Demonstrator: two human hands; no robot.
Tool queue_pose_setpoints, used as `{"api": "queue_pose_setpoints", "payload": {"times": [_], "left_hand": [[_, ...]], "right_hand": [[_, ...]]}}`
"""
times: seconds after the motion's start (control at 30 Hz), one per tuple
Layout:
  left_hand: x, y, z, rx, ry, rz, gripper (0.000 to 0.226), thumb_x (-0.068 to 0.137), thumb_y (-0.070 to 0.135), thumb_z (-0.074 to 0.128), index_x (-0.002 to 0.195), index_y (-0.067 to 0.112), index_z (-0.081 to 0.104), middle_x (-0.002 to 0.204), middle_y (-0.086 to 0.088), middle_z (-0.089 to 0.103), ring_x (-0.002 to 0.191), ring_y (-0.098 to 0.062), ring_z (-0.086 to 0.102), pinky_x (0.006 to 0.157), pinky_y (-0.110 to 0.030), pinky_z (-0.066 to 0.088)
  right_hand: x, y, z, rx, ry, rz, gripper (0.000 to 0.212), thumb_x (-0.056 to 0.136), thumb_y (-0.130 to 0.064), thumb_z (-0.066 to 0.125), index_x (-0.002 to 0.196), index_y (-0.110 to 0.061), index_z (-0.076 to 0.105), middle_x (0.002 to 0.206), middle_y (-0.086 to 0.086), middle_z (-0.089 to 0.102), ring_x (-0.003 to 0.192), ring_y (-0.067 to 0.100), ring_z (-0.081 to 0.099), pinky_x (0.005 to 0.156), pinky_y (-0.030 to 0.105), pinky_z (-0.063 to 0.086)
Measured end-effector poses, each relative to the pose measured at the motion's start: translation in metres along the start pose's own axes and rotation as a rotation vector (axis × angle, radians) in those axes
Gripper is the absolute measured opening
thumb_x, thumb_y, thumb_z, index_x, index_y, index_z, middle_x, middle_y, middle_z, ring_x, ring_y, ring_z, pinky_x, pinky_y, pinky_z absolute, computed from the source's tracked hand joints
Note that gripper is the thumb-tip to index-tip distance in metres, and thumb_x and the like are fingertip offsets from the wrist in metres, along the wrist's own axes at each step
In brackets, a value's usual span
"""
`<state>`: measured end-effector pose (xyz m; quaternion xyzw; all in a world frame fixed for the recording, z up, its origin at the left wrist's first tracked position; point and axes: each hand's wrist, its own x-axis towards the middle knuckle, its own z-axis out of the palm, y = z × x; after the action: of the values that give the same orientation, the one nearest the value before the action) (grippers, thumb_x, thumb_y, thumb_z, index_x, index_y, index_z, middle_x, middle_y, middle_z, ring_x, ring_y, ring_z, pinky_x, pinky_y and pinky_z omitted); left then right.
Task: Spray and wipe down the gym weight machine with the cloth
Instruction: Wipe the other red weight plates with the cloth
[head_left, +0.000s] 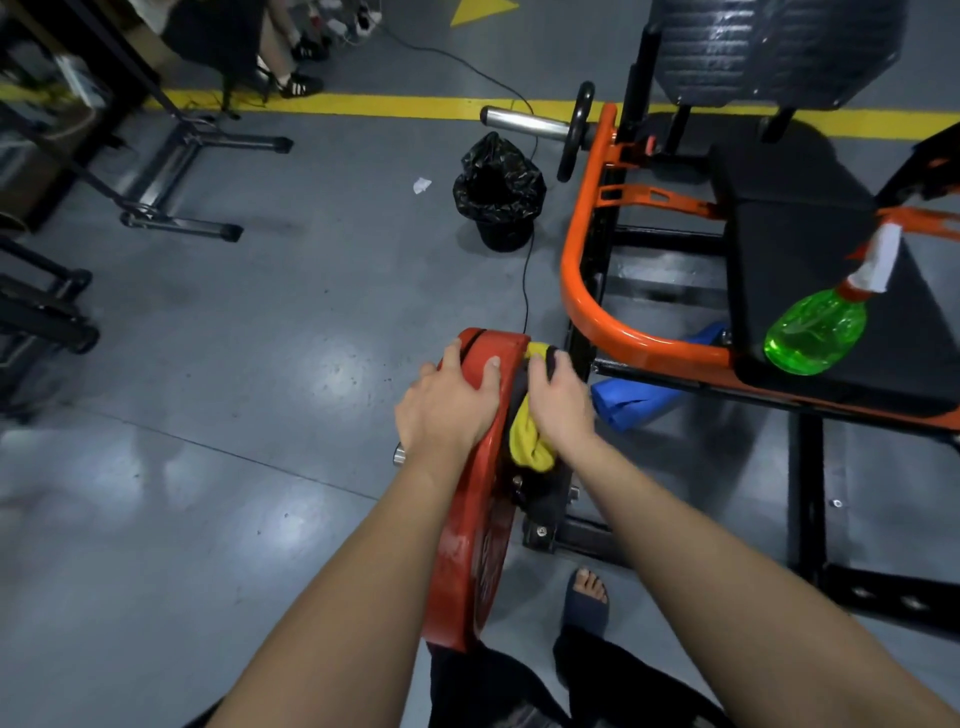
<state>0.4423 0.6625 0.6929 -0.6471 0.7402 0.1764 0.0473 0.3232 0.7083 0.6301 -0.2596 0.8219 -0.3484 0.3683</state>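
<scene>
The left hand (447, 410) is gripping the rim of the red weight plate (467, 545). Just right of this grip, the right hand (561, 405) is clutching the yellow cloth (527, 441) and pressing it against the plate's inner side. Well to the right of both, the green spray bottle (815, 332) is lying on the black seat (810, 234).

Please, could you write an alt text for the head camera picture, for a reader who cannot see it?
A person's left hand grips the rim of a red weight plate while the right hand holds a yellow cloth against its side. A green spray bottle lies on the machine's black seat nearby.
</scene>
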Motion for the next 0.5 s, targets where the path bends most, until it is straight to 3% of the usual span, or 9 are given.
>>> {"api": "queue_pose_setpoints", "payload": {"times": [0.07, 0.27, 0.37, 0.5], "left_hand": [[-0.001, -0.002, -0.001, -0.001, 0.006, 0.006, 0.067, 0.099, 0.069, 0.028, 0.156, 0.033, 0.033, 0.138, -0.013, 0.055, 0.118, -0.040, 0.059, 0.094, -0.044, 0.045], [-0.001, -0.003, 0.002, 0.007, 0.041, 0.035, 0.067, 0.099, 0.067, 0.029, 0.155, 0.031, 0.034, 0.132, -0.014, 0.058, 0.113, -0.041, 0.061, 0.091, -0.045, 0.048], [-0.002, 0.000, -0.001, 0.000, 0.031, 0.014, 0.073, 0.096, 0.074, 0.028, 0.155, 0.032, 0.034, 0.133, -0.014, 0.058, 0.116, -0.040, 0.060, 0.092, -0.045, 0.047], [-0.003, 0.001, -0.003, -0.032, -0.026, -0.019, 0.097, 0.078, 0.096, 0.026, 0.156, 0.038, 0.032, 0.133, -0.013, 0.059, 0.120, -0.038, 0.059, 0.095, -0.044, 0.046]], "right_hand": [[0.011, -0.006, 0.001, 0.027, -0.009, 0.039, 0.047, 0.106, -0.048, 0.040, 0.140, -0.018, 0.053, 0.136, 0.020, 0.062, 0.126, 0.042, 0.055, 0.100, 0.043, 0.042], [-0.086, 0.024, -0.001, 0.018, -0.051, -0.089, 0.055, 0.095, -0.062, 0.040, 0.121, -0.019, 0.063, 0.103, 0.013, 0.072, 0.101, 0.036, 0.066, 0.087, 0.044, 0.052], [-0.056, 0.019, -0.003, -0.056, -0.057, -0.136, 0.038, 0.103, -0.046, 0.046, 0.119, -0.017, 0.063, 0.109, 0.019, 0.071, 0.106, 0.042, 0.065, 0.088, 0.045, 0.051], [-0.003, 0.000, -0.007, 0.012, -0.075, -0.039, 0.068, 0.095, -0.066, 0.041, 0.135, -0.014, 0.059, 0.132, 0.017, 0.065, 0.127, 0.039, 0.057, 0.103, 0.043, 0.046]]}}
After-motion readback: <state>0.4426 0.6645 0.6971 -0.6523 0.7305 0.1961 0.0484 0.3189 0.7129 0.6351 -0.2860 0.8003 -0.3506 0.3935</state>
